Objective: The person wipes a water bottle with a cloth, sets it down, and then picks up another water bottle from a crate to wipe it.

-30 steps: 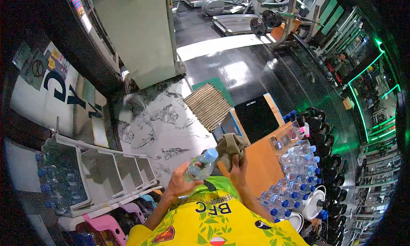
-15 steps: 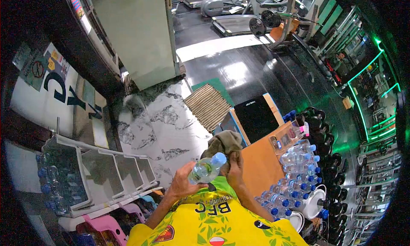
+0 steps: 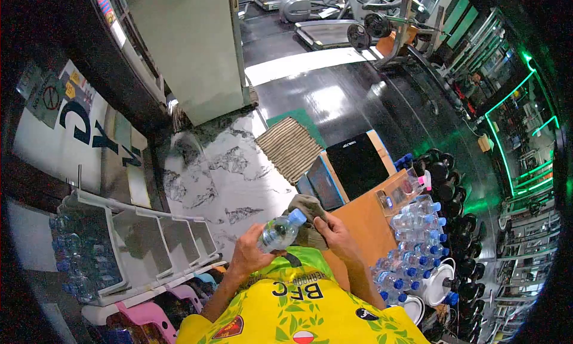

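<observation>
A clear plastic water bottle [image 3: 278, 234] with a blue cap lies tilted in my left hand [image 3: 249, 250], whose fingers wrap round its lower part. The cap end points up and to the right. My right hand [image 3: 335, 235] grips a grey-brown cloth [image 3: 310, 208], thumb pressed on top of it. The cloth hangs just behind the bottle cap and overlaps it in this view. Both hands are in front of my yellow and green shirt [image 3: 298, 308].
Many similar bottles [image 3: 412, 224] stand on the orange-brown tabletop [image 3: 364, 215] at right. At left is a white rack [image 3: 140, 236] with compartments, bottles in one. A ribbed mat [image 3: 289, 147] lies on the floor ahead; dumbbells [image 3: 456, 212] line the right.
The bottle has moved slightly left and tilted flatter. My right hand has shifted right and lower, its thumb now over the cloth, which has changed shape.
</observation>
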{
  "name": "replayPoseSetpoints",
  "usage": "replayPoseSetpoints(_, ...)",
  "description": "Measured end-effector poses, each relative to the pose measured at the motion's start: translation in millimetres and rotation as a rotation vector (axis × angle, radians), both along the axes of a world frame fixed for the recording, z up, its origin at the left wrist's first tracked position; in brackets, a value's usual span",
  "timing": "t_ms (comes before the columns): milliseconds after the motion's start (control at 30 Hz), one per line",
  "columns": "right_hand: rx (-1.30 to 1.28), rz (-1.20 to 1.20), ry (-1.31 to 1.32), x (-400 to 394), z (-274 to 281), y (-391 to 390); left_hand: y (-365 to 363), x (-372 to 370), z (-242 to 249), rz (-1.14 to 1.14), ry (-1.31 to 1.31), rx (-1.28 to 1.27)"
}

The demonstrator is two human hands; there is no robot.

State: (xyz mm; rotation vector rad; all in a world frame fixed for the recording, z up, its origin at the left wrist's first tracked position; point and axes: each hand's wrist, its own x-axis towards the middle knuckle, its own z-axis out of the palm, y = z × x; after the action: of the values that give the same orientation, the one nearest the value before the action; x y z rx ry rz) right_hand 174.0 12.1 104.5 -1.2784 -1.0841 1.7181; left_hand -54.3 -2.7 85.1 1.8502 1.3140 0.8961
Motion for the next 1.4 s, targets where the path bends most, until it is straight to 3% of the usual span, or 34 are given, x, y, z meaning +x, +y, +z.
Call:
replayPoseSetpoints(133,0.035,-0.028,-0.019,8.3,13.4,3.2,2.3,2.4,2.6,0.054,0.041,0.031)
replayPoseSetpoints(200,0.029,-0.35,0.221,9.4,16.9,-0.5,4.6,2.1,2.6,0.081,0.081,0.053)
replayPoseSetpoints(267,0.143,-0.443,0.164,2.7,15.5,-1.4,5.9,0.3,-2.2,0.05,0.138,0.06)
replayPoseSetpoints(333,0.65,-0.153,-0.101,-6.7,13.5,5.0,5.5,3.2,0.8,0.029,0.131,0.054)
replayPoseSetpoints(367,0.65,-0.156,-0.101,-13.3,18.0,7.8,5.9,5.2,2.0,0.005,0.123,0.049)
replayPoseSetpoints(433,1.008,0.02,-0.719,-24.0,29.9,10.7,5.3,8.0,0.1,0.006,0.113,0.074)
replayPoseSetpoints(467,1.01,0.019,-0.717,-23.6,28.0,12.2,5.2,8.7,-1.3,0.015,0.102,0.1)
replayPoseSetpoints(533,0.814,-0.012,-0.425,-21.8,18.3,15.5,2.0,5.4,-3.9,0.02,0.145,0.096)
replayPoseSetpoints(567,0.812,-0.013,-0.426,-18.5,9.2,16.0,0.3,4.0,-5.3,0.019,0.187,0.093)
replayPoseSetpoints(633,0.331,-0.051,-0.15,-12.5,-2.4,17.7,-2.9,1.1,-7.8,0.002,0.186,0.101)
replayPoseSetpoints(800,0.191,-0.128,-0.192,2.4,2.1,20.7,-4.1,-0.7,-7.3,-0.001,0.159,0.047)
replayPoseSetpoints(867,0.763,0.132,-0.264,7.7,14.7,25.2,-2.0,-1.4,-10.8,-0.01,0.223,0.116)
replayPoseSetpoints(900,0.706,0.293,-0.322,3.8,28.3,23.6,-1.0,-2.0,-10.1,-0.015,0.222,0.114)
replayPoseSetpoints(1067,0.488,0.373,-0.127,16.0,-4.1,27.2,-0.1,-10.5,-6.4,-0.089,0.379,0.185)
replayPoseSetpoints(1133,0.304,0.293,0.127,17.7,-21.2,23.8,0.0,-11.3,-3.8,-0.084,0.375,0.16)
replayPoseSetpoints(1167,0.303,0.295,0.126,15.7,-29.3,20.6,0.0,-10.4,-3.4,-0.09,0.37,0.135)
replayPoseSetpoints(1233,0.023,0.033,0.175,5.2,-41.7,12.9,-1.7,-7.7,-7.4,-0.055,0.344,0.125)
replayPoseSetpoints(1400,-0.097,-0.09,0.131,-4.1,-47.2,-0.2,0.2,-2.6,-6.1,0.029,0.248,0.14)
